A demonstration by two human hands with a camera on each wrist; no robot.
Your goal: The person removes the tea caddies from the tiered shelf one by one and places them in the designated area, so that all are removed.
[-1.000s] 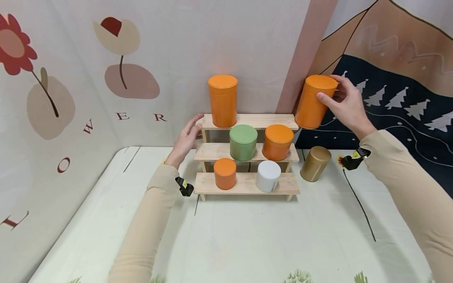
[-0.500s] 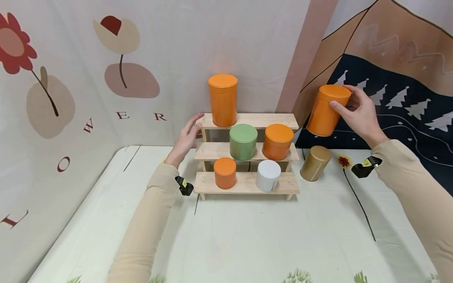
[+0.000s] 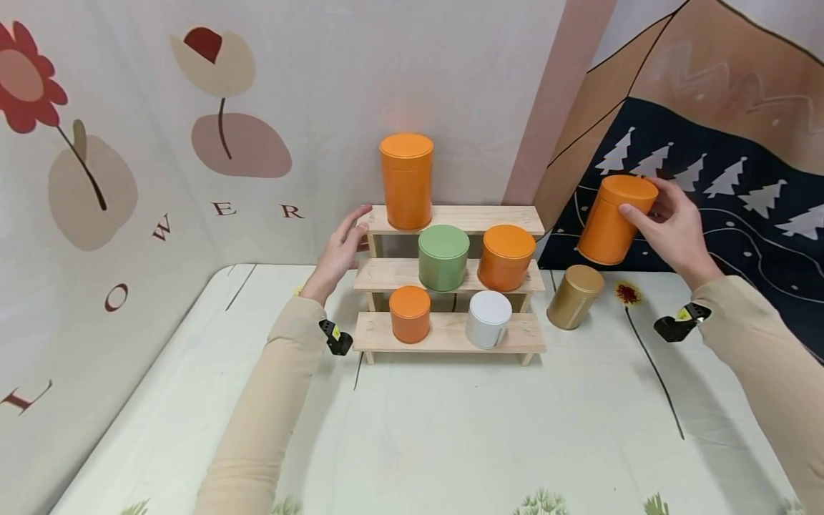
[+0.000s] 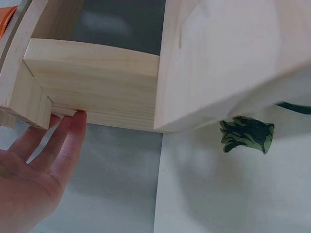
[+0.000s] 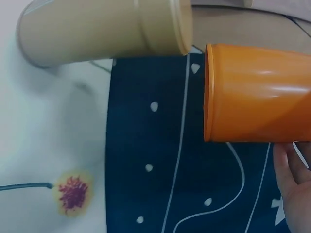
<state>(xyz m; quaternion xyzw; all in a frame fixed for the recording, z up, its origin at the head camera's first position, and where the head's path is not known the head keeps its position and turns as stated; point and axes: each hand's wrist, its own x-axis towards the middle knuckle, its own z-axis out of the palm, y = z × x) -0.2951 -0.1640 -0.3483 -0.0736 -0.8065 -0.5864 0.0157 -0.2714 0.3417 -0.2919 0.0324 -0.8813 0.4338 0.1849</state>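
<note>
In the head view my right hand [image 3: 679, 227] grips a tall orange canister [image 3: 609, 227] near its lid, tilted and held in the air right of the shelf. The right wrist view shows that canister's base end [image 5: 257, 94] with my fingers beneath. My left hand [image 3: 336, 256] rests its fingertips against the left side of a three-step wooden shelf [image 3: 489, 219]; in the left wrist view its fingers [image 4: 73, 133] touch the wooden side piece [image 4: 97, 87]. Another tall orange canister [image 3: 407, 187] stands on the top step.
A green tin [image 3: 443, 266] and an orange tin [image 3: 505, 265] stand on the middle step. Below are a smaller orange tin [image 3: 409, 322] and a white tin [image 3: 488, 326]. A gold canister [image 3: 575, 300] stands on the table right of the shelf. Printed cloth walls rise behind.
My right hand has carried the tall orange canister rightward and down, away from the top step's right end. The left hand stays at the shelf's side.
</note>
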